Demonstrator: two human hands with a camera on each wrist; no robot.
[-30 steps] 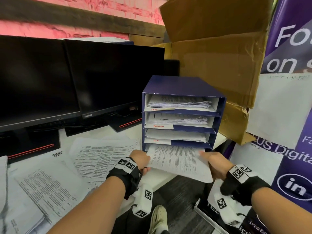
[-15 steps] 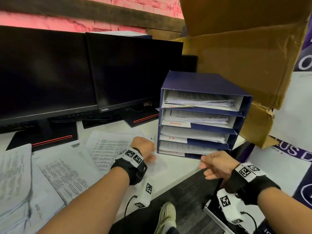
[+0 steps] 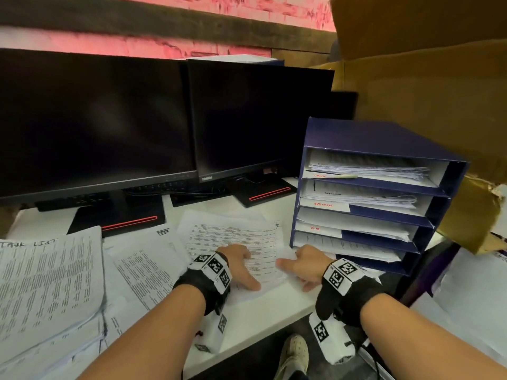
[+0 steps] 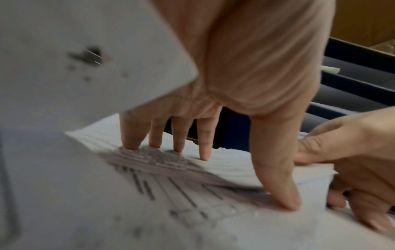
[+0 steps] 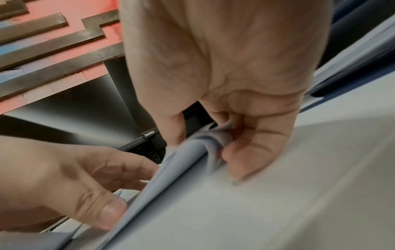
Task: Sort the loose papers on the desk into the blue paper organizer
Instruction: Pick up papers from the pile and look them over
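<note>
The blue paper organizer point(image 3: 384, 138) stands at the desk's right end, with paper in each of its shelves; two red labels read "ADMIN" and "H.R". A printed sheet point(image 3: 241, 237) lies flat just left of it. My left hand point(image 3: 240, 266) rests on that sheet, its straight fingertips point(image 4: 203, 152) and thumb pressing it down. My right hand point(image 3: 300, 266) is at the sheet's right edge, close to the organizer's bottom shelf. In the right wrist view its fingers point(image 5: 252, 152) and thumb pinch the curled-up paper edge point(image 5: 198, 145).
Two dark monitors point(image 3: 96, 127) point(image 3: 260, 119) stand behind the papers. A thick stack headed "TASK LIST" point(image 3: 46, 283) and more loose sheets point(image 3: 142, 270) cover the desk's left. A cardboard box point(image 3: 425, 78) rises behind the organizer. The desk's front edge point(image 3: 260, 333) is near.
A second ago both hands held a sheet at the organizer's bottom shelf; it is in there now. Both hands moved left onto the desk sheet, and the right hand pinched its edge.
</note>
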